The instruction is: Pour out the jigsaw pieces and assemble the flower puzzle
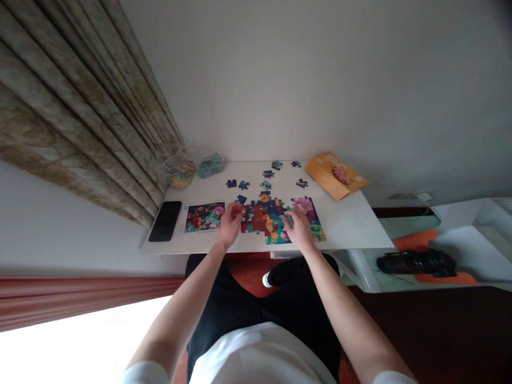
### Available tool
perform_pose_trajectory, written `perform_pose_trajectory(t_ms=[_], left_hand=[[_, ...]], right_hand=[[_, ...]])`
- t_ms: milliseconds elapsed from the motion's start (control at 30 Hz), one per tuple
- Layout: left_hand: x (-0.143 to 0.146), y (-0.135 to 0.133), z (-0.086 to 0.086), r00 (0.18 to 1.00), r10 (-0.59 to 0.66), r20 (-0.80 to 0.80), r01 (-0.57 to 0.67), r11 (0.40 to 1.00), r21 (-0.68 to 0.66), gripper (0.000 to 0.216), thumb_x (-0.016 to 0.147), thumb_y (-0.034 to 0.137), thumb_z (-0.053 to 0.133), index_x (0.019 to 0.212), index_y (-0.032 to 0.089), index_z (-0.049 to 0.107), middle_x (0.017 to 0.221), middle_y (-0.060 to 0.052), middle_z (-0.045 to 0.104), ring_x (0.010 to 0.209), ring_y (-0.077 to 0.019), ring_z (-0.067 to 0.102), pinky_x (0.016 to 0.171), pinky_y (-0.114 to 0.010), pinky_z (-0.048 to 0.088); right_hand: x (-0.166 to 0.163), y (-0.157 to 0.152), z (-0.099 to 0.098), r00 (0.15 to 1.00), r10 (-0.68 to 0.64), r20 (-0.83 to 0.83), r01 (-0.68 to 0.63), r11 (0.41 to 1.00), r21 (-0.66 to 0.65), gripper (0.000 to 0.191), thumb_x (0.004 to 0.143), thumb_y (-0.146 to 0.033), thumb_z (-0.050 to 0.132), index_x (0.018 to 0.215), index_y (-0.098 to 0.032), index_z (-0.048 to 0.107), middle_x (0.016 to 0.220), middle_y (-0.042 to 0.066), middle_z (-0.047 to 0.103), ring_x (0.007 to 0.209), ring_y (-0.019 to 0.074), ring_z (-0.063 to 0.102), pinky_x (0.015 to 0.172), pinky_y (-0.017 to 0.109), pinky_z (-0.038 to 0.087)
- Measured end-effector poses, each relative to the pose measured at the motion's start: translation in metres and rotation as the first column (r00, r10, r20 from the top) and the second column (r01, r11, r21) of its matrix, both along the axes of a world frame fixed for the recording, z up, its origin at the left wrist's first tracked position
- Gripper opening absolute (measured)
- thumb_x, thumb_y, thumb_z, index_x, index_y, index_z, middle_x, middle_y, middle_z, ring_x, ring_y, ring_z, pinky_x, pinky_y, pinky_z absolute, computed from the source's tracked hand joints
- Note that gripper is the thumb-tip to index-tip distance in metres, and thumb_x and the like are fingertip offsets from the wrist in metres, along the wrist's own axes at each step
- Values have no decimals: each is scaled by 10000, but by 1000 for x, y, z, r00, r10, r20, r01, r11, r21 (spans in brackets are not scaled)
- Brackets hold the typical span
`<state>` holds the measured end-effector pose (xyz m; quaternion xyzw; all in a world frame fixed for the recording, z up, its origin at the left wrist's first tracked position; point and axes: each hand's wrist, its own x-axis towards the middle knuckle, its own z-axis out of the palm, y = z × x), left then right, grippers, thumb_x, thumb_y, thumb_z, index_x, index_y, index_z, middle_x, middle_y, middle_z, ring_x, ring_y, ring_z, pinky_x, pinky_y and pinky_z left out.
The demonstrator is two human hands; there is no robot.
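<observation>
A partly assembled colourful jigsaw puzzle [276, 218] lies near the front edge of a white table [352, 224]. My left hand [231, 224] rests at the puzzle's left edge with fingers curled on a puzzle piece [239, 209]. My right hand [298, 226] lies on the puzzle's right half, fingers pressed down on the pieces. A picture card [202, 217] with the same colourful design sits left of my left hand. Several loose pieces [266, 178] are scattered behind the puzzle.
A black phone [165, 220] lies at the table's left end. An orange box [335, 174] sits at the back right. Two clear bags [194, 168] stand at the back left by a curtain [80, 122]. A white shelf [460, 234] with a dark object is right.
</observation>
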<state>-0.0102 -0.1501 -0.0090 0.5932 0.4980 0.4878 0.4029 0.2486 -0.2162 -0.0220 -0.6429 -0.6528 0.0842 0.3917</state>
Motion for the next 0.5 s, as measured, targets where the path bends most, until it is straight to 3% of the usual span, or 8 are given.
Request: perform_pose_trajectory(t_ms=[67, 200, 333, 500], left_hand=[[-19, 11, 5, 1000, -11, -20, 9, 996, -89, 249, 834, 227, 585, 1080, 212, 613, 894, -5, 691, 771, -147, 657, 675, -246, 529], [-47, 23, 13, 976, -186, -108, 153, 954, -259, 333, 764, 227, 682, 1096, 201, 664, 843, 0, 696, 783, -165, 673, 729, -271, 529], [-51, 27, 13, 950, -278, -144, 222, 922, -316, 304, 750, 248, 725, 1046, 182, 721, 888, -41, 746, 817, -193, 698, 802, -318, 543], [-44, 35, 12, 941, -328, -78, 286, 900, -330, 196, 760, 267, 730, 941, 195, 744, 892, -43, 762, 835, -200, 706, 802, -317, 545]], right_hand=[[2, 0, -1, 992, 0, 126, 3, 1000, -29, 248, 985, -305, 536, 1140, -208, 703, 1183, 151, 723, 1188, 332, 628, 1028, 507, 477], [-2, -2, -1, 970, 19, 241, -1, 997, -74, 270, 1001, -304, 539, 1197, -216, 703, 1319, 138, 694, 1276, 334, 586, 1055, 510, 419], [-4, -2, 1, 966, 18, 260, 1, 997, -75, 261, 1003, -311, 546, 1186, -219, 707, 1316, 129, 700, 1257, 326, 597, 1035, 490, 411], [-3, -3, 0, 964, 20, 266, -3, 998, -66, 250, 1008, -329, 542, 1161, -227, 711, 1301, 129, 708, 1243, 322, 605, 1031, 483, 404]])
